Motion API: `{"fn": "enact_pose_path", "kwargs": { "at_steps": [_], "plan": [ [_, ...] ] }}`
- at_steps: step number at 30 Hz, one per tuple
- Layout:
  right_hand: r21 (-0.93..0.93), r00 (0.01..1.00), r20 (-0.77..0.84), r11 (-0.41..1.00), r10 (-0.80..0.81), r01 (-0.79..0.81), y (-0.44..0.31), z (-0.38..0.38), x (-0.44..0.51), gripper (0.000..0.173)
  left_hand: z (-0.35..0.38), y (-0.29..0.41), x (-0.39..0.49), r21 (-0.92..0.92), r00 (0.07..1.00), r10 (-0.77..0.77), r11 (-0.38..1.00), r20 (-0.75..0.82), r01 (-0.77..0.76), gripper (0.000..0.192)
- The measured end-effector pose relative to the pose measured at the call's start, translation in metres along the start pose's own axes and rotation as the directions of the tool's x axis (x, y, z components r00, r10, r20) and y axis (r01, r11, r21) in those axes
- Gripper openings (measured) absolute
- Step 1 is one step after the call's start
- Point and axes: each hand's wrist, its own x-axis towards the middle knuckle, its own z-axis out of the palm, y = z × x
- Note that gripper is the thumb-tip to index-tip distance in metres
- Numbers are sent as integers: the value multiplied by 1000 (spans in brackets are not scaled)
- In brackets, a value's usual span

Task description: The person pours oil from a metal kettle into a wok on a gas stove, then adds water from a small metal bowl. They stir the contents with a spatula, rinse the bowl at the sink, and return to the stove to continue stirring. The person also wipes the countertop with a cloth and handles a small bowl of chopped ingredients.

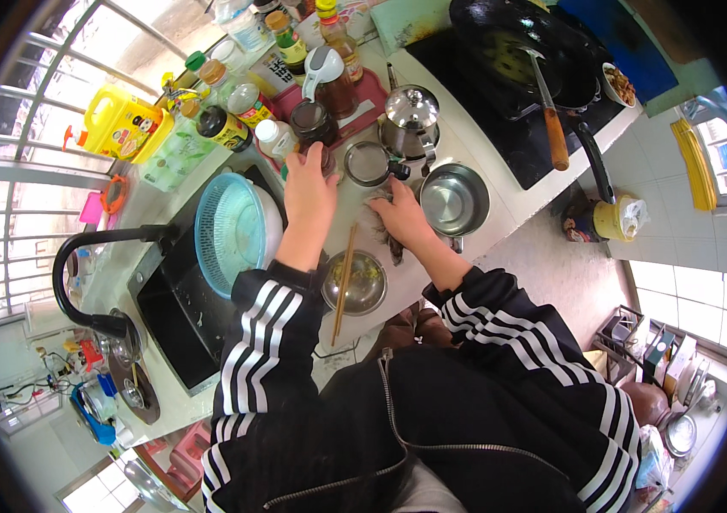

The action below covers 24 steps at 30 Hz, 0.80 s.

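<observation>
My left hand [309,192] reaches over a small jar [327,160] at the near edge of the red condiment tray [363,122], its fingers around the jar's top. On the counter, my right hand [400,215] rests on a crumpled greyish cloth [376,215], just below a fine-mesh strainer [367,163] with a dark handle. A steel pot [454,199] stands right of this hand. Nearer to me is a steel bowl [363,285] with yellow residue, wooden chopsticks [344,282] lying across it. Behind the strainer stands a lidded steel pot [411,118].
A blue plastic colander [229,231] sits over the black sink [177,320] under a black faucet [81,256]. A wok [530,58] with a wooden-handled spatula [553,131] stands on the black cooktop [498,128]. Several sauce bottles [290,45] crowd the back.
</observation>
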Motion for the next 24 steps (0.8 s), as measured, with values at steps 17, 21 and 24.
{"fn": "enact_pose_path", "kwargs": {
  "at_steps": [17,21,24],
  "plan": [
    [0,961,203,982,-186,190,-5,-55,-86,49,-41,32,-149,152,920,-181,979,349,135,58],
    [186,927,276,961,-252,206,25,-115,-127,38,-50,49,-170,-153,945,8,987,326,45,45],
    [295,973,203,940,111,-169,59,-170,-127,34,-33,73,-184,-359,897,21,920,442,155,38]
  ]
}}
